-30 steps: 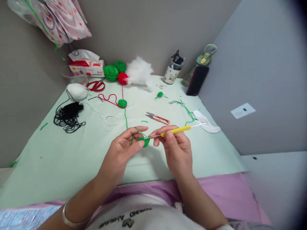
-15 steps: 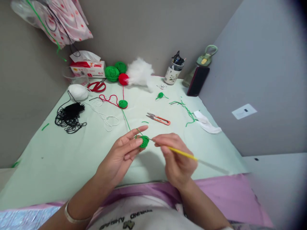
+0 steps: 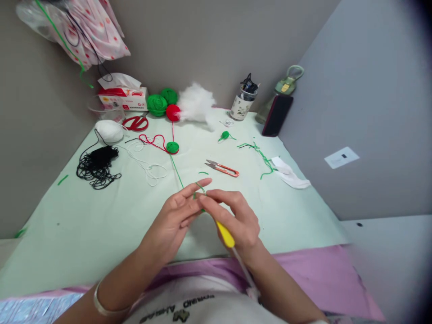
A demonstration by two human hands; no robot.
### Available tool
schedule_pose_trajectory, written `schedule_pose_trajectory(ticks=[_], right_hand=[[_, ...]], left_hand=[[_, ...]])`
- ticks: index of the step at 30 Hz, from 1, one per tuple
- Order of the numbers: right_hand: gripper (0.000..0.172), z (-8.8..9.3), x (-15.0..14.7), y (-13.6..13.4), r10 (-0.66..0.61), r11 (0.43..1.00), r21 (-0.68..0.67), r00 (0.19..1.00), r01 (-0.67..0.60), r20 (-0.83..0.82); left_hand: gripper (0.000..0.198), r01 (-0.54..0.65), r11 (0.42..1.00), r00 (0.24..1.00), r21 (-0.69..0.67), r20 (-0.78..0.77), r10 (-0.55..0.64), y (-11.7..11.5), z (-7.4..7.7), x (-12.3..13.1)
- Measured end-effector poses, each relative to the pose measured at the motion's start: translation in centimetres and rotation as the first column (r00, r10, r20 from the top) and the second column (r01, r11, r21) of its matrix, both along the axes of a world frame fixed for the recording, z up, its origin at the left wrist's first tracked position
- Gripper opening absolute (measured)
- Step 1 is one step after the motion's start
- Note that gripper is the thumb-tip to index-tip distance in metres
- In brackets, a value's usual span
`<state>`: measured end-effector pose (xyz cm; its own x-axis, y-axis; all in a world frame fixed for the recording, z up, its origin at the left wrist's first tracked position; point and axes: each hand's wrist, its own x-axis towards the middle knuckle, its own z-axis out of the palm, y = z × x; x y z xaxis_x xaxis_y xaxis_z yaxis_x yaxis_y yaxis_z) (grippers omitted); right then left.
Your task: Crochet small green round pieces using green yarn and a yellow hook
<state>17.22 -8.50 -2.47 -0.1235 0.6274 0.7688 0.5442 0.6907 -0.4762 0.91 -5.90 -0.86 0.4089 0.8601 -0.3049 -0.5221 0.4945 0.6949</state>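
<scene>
Between thumb and fingers, my left hand (image 3: 173, 220) pinches a small green crocheted piece (image 3: 203, 209), now mostly hidden behind fingers. Green yarn (image 3: 177, 172) runs over my raised left index finger from a small green ball (image 3: 172, 147). My right hand (image 3: 236, 220) is closed round a crochet hook with a yellow handle (image 3: 225, 234), its fingertips touching the left ones at the piece. The hook's tip is hidden. Beyond the hands lie orange thread snips (image 3: 227, 169) and a short green yarn scrap (image 3: 203, 173).
Black yarn (image 3: 98, 166), white yarn (image 3: 110, 131) and red scissors (image 3: 135, 123) lie left. White stuffing (image 3: 197, 105), a red ball (image 3: 173, 113) and green balls (image 3: 157, 105) sit behind. A pen jar (image 3: 240, 105), phone (image 3: 277, 115) and bottle (image 3: 286, 85) stand back right.
My right hand has moved left, onto the green piece, covering most of it. The hook's yellow handle has swung from pointing right to pointing down toward my body.
</scene>
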Motion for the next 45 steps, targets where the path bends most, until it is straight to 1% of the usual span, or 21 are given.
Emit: schedule_pose_trajectory(ticks=[1, 3, 5, 7, 9, 11, 13, 16, 19, 21, 23, 25, 27, 30, 31, 32, 34, 37, 39, 42, 45], right_hand=[[0.039, 0.1, 0.2, 0.0, 0.008, 1.000, -0.030, 0.999, -0.009, -0.052], [0.032, 0.5, 0.5, 0.2, 0.005, 0.988, -0.146, 0.966, -0.044, -0.257], [0.024, 0.8, 0.5, 0.4, 0.006, 0.955, -0.257, 0.880, -0.146, -0.475], [0.019, 0.9, 0.4, 0.6, 0.034, 0.912, -0.306, 0.792, -0.275, -0.610], [0.016, 0.8, 0.1, 0.8, 0.061, 0.884, -0.321, 0.764, -0.341, -0.643], [0.015, 0.7, -0.1, 0.9, 0.062, 0.879, -0.334, 0.775, -0.341, -0.629], [0.015, 0.6, -0.3, 0.9, 0.059, 0.878, -0.338, 0.777, -0.339, -0.627], [0.015, 0.6, -0.1, 0.8, 0.053, 0.876, -0.329, 0.749, -0.352, -0.660], [0.014, 0.8, 0.3, 0.9, 0.014, 0.858, -0.337, 0.672, -0.389, -0.740], [0.014, 1.0, 0.6, 1.1, -0.033, 0.822, -0.360, 0.594, -0.441, -0.804], [0.015, 1.2, 0.8, 1.3, -0.074, 0.772, -0.379, 0.520, -0.511, -0.851], [0.016, 1.3, 0.7, 1.4, -0.086, 0.729, -0.383, 0.479, -0.567, -0.874], [0.016, 1.2, 0.5, 1.3, -0.059, 0.731, -0.387, 0.513, -0.562, -0.856], [0.014, 1.0, 0.1, 1.0, -0.015, 0.788, -0.411, 0.654, -0.457, -0.756], [0.013, 0.9, 0.1, 0.9, -0.013, 0.802, -0.414, 0.681, -0.431, -0.732], [0.013, 0.9, 0.0, 0.8, -0.017, 0.808, -0.415, 0.688, -0.418, -0.726], [0.014, 1.1, 0.0, 0.8, -0.030, 0.804, -0.407, 0.654, -0.434, -0.756], [0.018, 1.5, 0.1, 1.0, -0.031, 0.773, -0.389, 0.583, -0.502, -0.812], [0.019, 1.7, 0.2, 1.0, -0.027, 0.757, -0.384, 0.563, -0.528, -0.826], [0.021, 1.9, 0.3, 0.8, -0.013, 0.758, -0.399, 0.599, -0.516, -0.800], [0.021, 1.9, 0.2, 0.1, 0.004, 0.823, -0.407, 0.720, -0.397, -0.694]], left_hand=[[0.037, 0.027, 0.999, 0.999, -0.038, 0.030, -0.026, 0.1, 0.0, -0.1], [0.035, 0.036, 0.997, 0.998, -0.069, 0.061, -0.031, 0.3, 0.0, -0.3], [0.034, -0.006, 0.999, 0.999, -0.036, 0.041, 0.007, 0.3, 0.1, -0.4], [0.033, -0.041, 0.998, 0.999, 0.040, -0.008, 0.041, 0.2, 0.3, -0.3], [0.033, -0.045, 0.992, 0.997, 0.115, -0.049, 0.051, -0.1, 0.5, -0.1], [0.032, -0.032, 0.988, 0.996, 0.153, -0.077, 0.045, -0.2, 0.6, 0.2], [0.035, -0.019, 0.989, 0.996, 0.149, -0.088, 0.033, -0.2, 0.6, 0.3], [0.044, 0.005, 0.996, 0.997, 0.090, -0.074, 0.002, 0.0, 0.6, 0.0], [0.045, 0.049, 0.999, 0.999, -0.004, 0.000, -0.049, 0.2, 0.6, -0.4], [0.040, 0.076, 0.996, 0.995, -0.045, 0.069, -0.073, 0.2, 0.6, -0.6], [0.036, 0.079, 0.996, 0.992, -0.048, 0.101, -0.074, 0.2, 0.6, -0.7], [0.034, 0.061, 0.998, 0.996, -0.007, 0.067, -0.061, 0.1, 0.7, -0.5], [0.034, 0.043, 0.996, 0.999, 0.076, -0.001, -0.043, 0.0, 0.7, -0.1], [0.032, 0.031, 0.980, 0.995, 0.199, -0.102, -0.011, -0.3, 0.5, 0.2], [0.032, 0.033, 0.974, 0.991, 0.222, -0.135, -0.003, -0.4, 0.4, 0.2], [0.031, 0.039, 0.971, 0.986, 0.235, -0.168, 0.001, -0.5, 0.3, 0.2], [0.029, 0.048, 0.967, 0.976, 0.249, -0.217, 0.007, -0.6, 0.1, 0.0], [0.027, 0.026, 0.961, 0.969, 0.274, -0.245, 0.044, -0.6, -0.1, -0.4], [0.026, -0.008, 0.956, 0.966, 0.292, -0.246, 0.083, -0.6, 0.0, -0.5], [0.027, -0.032, 0.952, 0.963, 0.304, -0.246, 0.111, -0.5, 0.1, -0.5], [0.026, -0.050, 0.943, 0.942, 0.329, -0.298, 0.154, -0.5, -0.1, -0.5]])
